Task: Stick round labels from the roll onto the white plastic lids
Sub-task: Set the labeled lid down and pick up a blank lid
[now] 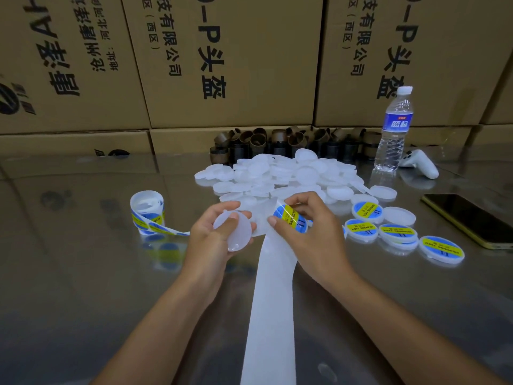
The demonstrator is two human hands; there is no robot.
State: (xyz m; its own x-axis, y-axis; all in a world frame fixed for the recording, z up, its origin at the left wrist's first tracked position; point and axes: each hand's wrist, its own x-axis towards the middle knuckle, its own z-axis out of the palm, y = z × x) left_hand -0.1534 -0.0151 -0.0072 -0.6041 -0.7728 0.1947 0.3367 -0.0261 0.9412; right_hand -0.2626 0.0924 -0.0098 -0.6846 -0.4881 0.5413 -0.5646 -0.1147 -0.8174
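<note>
My left hand (211, 240) holds a bare white plastic lid (234, 232), thumb on its face and fingers curled behind it. My right hand (305, 232) pinches a round blue-and-yellow label (290, 218) at the top of the white backing strip (270, 301), just right of the lid. The label roll (147, 212) stands on the table to the left, its strip running toward my hands. A heap of unlabelled lids (280, 173) lies behind my hands. Several labelled lids (397, 233) lie to the right.
The shiny table (83, 273) reflects the cardboard boxes (227, 59) walling off the back. Brown empty roll cores (263, 140) line the box base. A water bottle (394, 129), a white controller (419, 162) and a phone (469, 218) lie at the right.
</note>
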